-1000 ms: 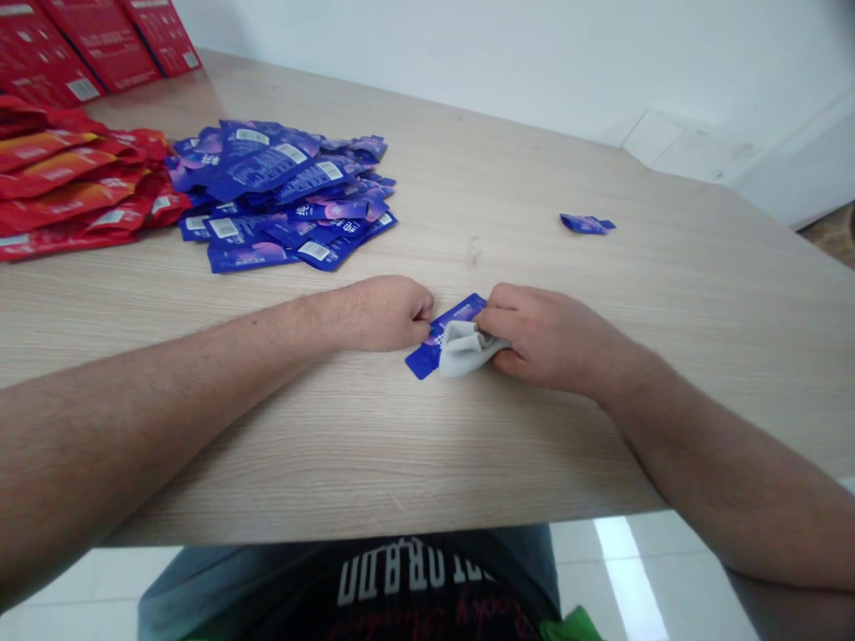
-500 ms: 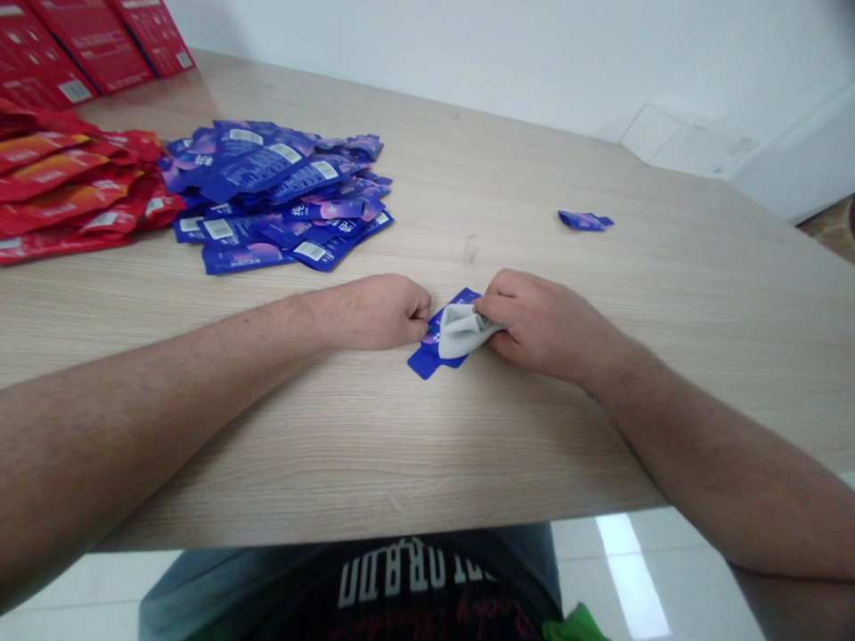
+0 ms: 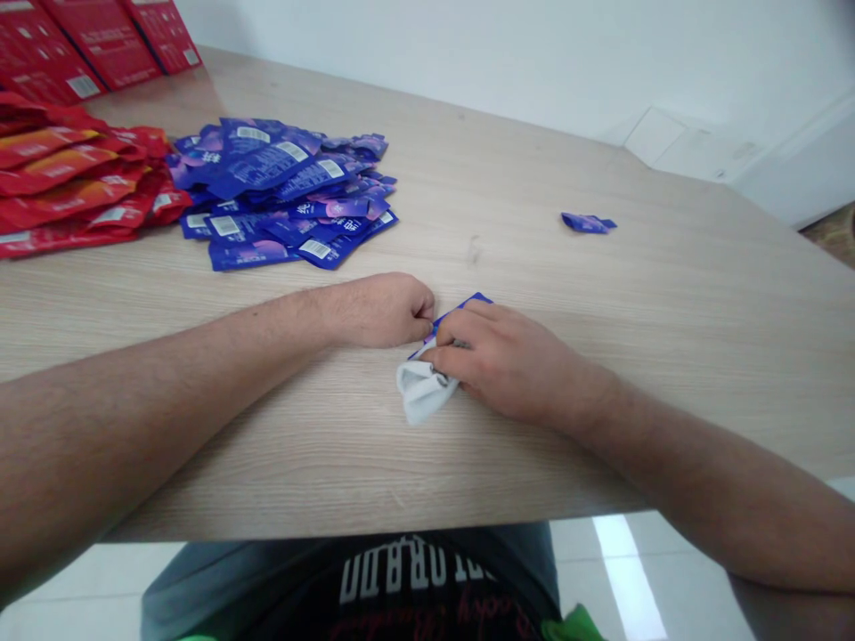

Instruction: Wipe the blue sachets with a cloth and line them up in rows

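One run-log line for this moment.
left hand: curled at blue sachet | right hand: over sachet, gripping pale cloth | beyond: blue sachet pile, red packet pile

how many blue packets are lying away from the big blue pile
2: the front packet, partly covered by the right hand, and the far packet, alone toward the back right. That hand could hide more.

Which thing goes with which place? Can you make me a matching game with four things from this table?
Things:
1. pale cloth
2. pile of red packets
3. pile of blue packets
4. lone blue packet

Places:
A. apart, on the right side of the table
B. in front of the red boxes
C. in the right hand
D. just right of the red pile

Right pairs: 1-C, 2-B, 3-D, 4-A
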The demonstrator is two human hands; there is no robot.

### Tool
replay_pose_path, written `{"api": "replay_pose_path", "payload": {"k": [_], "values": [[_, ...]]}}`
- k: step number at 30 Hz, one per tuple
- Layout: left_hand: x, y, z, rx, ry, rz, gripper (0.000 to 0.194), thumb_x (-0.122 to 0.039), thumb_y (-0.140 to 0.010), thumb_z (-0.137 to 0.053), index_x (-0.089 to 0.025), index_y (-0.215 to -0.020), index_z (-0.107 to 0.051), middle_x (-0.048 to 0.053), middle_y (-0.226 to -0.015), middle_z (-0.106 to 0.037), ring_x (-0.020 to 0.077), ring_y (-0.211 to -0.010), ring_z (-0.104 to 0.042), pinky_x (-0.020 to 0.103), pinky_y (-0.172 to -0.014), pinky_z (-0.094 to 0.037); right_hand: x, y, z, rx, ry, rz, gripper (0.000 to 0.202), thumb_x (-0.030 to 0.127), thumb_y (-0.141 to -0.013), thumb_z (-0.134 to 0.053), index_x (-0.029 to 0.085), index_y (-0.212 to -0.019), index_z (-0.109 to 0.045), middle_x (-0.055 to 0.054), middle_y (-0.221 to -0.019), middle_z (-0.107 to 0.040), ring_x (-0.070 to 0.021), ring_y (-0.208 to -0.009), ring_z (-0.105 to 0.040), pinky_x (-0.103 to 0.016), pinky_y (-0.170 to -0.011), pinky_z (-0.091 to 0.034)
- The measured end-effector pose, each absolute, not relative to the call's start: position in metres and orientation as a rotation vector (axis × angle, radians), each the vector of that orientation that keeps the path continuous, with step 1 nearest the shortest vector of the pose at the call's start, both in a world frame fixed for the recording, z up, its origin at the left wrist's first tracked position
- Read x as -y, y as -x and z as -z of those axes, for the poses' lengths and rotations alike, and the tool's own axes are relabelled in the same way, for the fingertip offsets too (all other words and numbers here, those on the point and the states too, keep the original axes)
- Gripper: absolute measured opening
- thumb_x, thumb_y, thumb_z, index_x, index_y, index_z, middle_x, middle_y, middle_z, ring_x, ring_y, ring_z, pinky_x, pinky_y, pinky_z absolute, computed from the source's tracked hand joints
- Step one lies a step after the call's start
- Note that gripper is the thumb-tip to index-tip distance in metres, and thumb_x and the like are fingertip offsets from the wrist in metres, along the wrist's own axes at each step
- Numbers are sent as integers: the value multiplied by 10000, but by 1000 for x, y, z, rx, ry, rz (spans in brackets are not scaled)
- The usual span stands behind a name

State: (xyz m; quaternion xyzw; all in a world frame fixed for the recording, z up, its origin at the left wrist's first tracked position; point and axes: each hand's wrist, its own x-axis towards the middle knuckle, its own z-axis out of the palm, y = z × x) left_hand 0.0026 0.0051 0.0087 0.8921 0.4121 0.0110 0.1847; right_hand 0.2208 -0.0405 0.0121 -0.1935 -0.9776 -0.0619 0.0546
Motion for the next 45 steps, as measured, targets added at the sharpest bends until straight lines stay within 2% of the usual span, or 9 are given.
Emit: {"api": "replay_pose_path", "payload": {"k": [5, 10, 13, 17, 24, 28, 33, 40, 45], "values": [[-5, -3, -8, -1203, -2516, -12, 215, -321, -824, -529, -201, -783, -703, 5, -667, -682, 136, -594, -549, 274, -562, -319, 39, -221, -11, 2879, 754, 211, 250, 200, -991, -497, 180, -1107, -718, -128, -1059, -629, -252, -980, -524, -402, -867, -445], [-6, -2, -7, -1175, -2512, -21, 195, -310, -818, -535, -203, -802, -698, 1, -693, -690, 133, -610, -558, 266, -564, -325, 43, -217, -10, 2955, 535, 139, 246, 208, -1014, -471, 209, -1071, -711, -100, -1069, -638, -246, -1017, -534, -403, -921, -443], [-6, -2, -5, -1181, -2517, -43, 200, -320, -821, -529, -206, -787, -691, -6, -656, -665, 129, -579, -536, 270, -549, -311, 32, -227, -10, 2879, 699, 162, 242, 147, -946, -522, 185, -1102, -704, -109, -1064, -634, -249, -991, -539, -399, -894, -451], [-5, -2, -5, -1192, -2518, -53, 213, -339, -828, -525, -211, -769, -684, -8, -634, -648, 126, -556, -516, 276, -546, -302, 14, -241, -7, 2814, 814, 145, 229, 102, -861, -552, 159, -1035, -690, -120, -1062, -628, -255, -977, -537, -395, -877, -448], [-5, -2, -7, -1188, -2471, -29, 206, -341, -835, -543, -214, -799, -701, -14, -651, -662, 127, -579, -536, 266, -568, -320, -2, -245, -1, 2703, 924, 169, 211, 87, -871, -510, 144, -1014, -655, -131, -1037, -606, -256, -975, -512, -395, -909, -425], [-5, -1, -6, -1177, -2486, -45, 197, -317, -827, -538, -203, -789, -694, -8, -663, -668, 125, -582, -533, 263, -567, -321, 1, -238, -1, 2780, 835, 133, 186, 107, -905, -508, 154, -1011, -654, -125, -1083, -608, -251, -986, -500, -389, -920, -412], [-5, -2, -6, -1204, -2452, -25, 199, -329, -824, -545, -209, -802, -703, -18, -648, -655, 126, -586, -530, 265, -575, -322, -3, -241, 3, 2705, 969, 217, 217, 72, -873, -500, 139, -1016, -650, -149, -1036, -609, -275, -962, -500, -413, -909, -421], [-3, -3, -7, -1252, -2416, -14, 184, -326, -796, -554, -214, -781, -699, -8, -648, -659, 142, -591, -538, 281, -588, -331, -1, -249, -1, 2787, 895, 139, 190, 103, -870, -535, 157, -1013, -649, -131, -1058, -612, -268, -991, -518, -394, -921, -426], [-2, -4, -8, -1302, -2431, -8, 164, -310, -788, -544, -222, -756, -679, -13, -633, -645, 139, -585, -534, 280, -561, -318, 12, -249, -13, 2790, 1064, 203, 169, 141, -867, -540, 159, -995, -649, -124, -1003, -604, -257, -925, -537, -371, -831, -430]]}}
